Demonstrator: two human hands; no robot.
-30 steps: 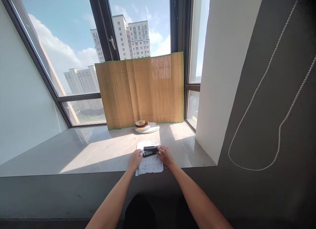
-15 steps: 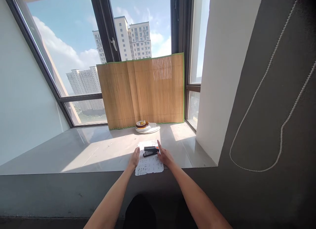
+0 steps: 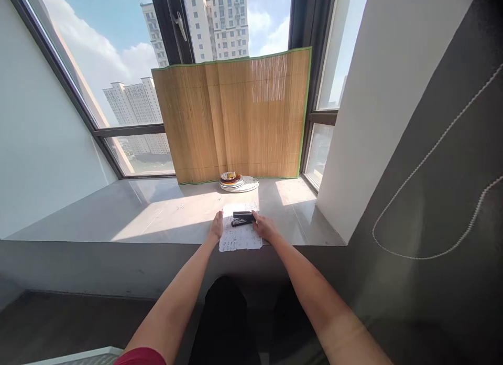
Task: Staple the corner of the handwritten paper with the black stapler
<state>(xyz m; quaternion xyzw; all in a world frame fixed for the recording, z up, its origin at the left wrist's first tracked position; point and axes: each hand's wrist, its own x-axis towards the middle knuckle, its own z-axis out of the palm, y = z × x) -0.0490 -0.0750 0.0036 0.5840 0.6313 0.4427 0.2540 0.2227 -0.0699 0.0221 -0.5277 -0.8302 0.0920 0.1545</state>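
A sheet of paper with rows of dark handwriting lies on the window sill, its near end reaching past the front edge. My left hand is closed at the paper's left edge, fingers pointing forward. Over the paper's right side, my right hand grips one end of a black stapler. The stapler's jaws spread apart toward the left, above the writing. My right fingers partly cover its right end.
Behind the paper sits a stack of plates on a white oval dish. A bamboo mat leans upright against the window. A beaded cord hangs at the right. The sill stretches left.
The view has tilted downward, so the scene sits higher. My right index finger, raised before, now rests down on the stapler. My left hand stays by the paper's edge.
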